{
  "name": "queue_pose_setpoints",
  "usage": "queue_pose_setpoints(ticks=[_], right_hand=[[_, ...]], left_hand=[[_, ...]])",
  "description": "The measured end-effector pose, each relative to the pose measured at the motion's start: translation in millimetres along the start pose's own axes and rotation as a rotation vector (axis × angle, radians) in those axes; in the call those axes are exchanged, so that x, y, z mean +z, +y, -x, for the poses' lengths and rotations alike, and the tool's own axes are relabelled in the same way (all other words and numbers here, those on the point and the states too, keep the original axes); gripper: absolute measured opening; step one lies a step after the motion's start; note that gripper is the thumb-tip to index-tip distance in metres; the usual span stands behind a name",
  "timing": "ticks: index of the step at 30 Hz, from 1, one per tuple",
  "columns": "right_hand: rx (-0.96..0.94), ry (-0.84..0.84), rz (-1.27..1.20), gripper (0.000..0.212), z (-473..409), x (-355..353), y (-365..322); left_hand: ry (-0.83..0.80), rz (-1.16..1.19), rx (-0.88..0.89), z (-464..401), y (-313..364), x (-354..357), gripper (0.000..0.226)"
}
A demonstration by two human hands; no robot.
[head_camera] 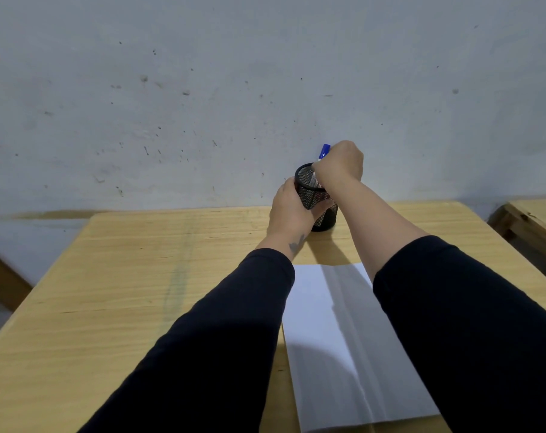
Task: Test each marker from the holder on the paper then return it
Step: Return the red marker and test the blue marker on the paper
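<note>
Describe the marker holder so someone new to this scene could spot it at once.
On the wooden table, look to the far edge by the grey wall, beyond the white paper. The holder is a black wire-mesh cup, tilted, gripped by the left hand, the only dark see-through object there.

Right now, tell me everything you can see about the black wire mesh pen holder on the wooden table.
The black wire mesh pen holder is a round cup with a solid rim, tilted toward the left. It stands near the table's far edge by the wall. The left hand wraps its side; the right hand reaches over its mouth, gripping a blue-capped marker.
</note>
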State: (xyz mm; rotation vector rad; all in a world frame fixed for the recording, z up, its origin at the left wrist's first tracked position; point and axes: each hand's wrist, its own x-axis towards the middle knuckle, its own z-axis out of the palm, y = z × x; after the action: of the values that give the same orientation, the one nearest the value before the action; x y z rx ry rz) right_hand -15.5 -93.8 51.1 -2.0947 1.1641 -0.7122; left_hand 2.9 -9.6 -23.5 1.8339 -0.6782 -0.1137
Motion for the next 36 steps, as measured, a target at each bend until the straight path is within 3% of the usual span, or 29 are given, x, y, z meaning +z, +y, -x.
queue_pose_setpoints(ticks=[3, 8, 11, 14, 19, 22, 26, 29, 32, 34, 36], right_hand=[[-0.028, -0.011, 0.043, 0.035, 1.9, 3.6, -2.5], [-0.108, -0.065, 0.097, 0.006, 5.3, 18.5, -2.8], [-0.098, -0.095, 0.065, 0.008, 3.6, 17.3, -2.4], [-0.143, -0.084, -0.065, 0.018, 5.7, 2.9, -7.7], [-0.296, 0.071, -0.23, 0.023, 11.0, -48.2, -31.8], [-0.335, 0.016, -0.24, 0.028, 14.4, -74.2, -29.3], [-0.39, -0.192, -0.051, 0.027, 35.2, -92.1, -4.1], [-0.533, -0.321, 0.163, 0.025, 54.3, -95.8, 11.6], [-0.585, -0.334, 0.197, 0.025, 72.6, -98.7, 17.6], [-0.6, -0.318, 0.193, 0.025, 84.4, -100.7, 20.7], [-0.602, -0.192, 0.137, 0.025, 95.4, -98.5, 25.3]], left_hand=[[-0.012, 0.003, -0.02, -0.3, 2.0, -0.8, 0.05], [-0.021, -0.003, -0.064, -3.0, 0.1, -0.9, 0.041], [-0.027, -0.002, -0.051, -2.6, -0.2, -0.8, 0.044], [-0.042, 0.004, -0.038, -2.3, 1.0, -1.4, 0.052], [-0.111, -0.086, -0.023, -4.1, 9.0, -10.7, 0.072], [-0.068, -0.178, 0.035, -2.4, 24.3, -32.2, 0.094], [0.115, -0.285, 0.359, 8.0, 51.8, -65.7, 0.065], [0.052, -0.465, 0.559, 20.5, 60.3, -78.4, 0.045], [0.005, -0.556, 0.594, 38.3, 62.1, -84.2, 0.025], [-0.011, -0.563, 0.57, 50.4, 62.8, -86.9, 0.025], [0.036, -0.546, 0.513, 61.3, 63.7, -89.5, 0.025]])
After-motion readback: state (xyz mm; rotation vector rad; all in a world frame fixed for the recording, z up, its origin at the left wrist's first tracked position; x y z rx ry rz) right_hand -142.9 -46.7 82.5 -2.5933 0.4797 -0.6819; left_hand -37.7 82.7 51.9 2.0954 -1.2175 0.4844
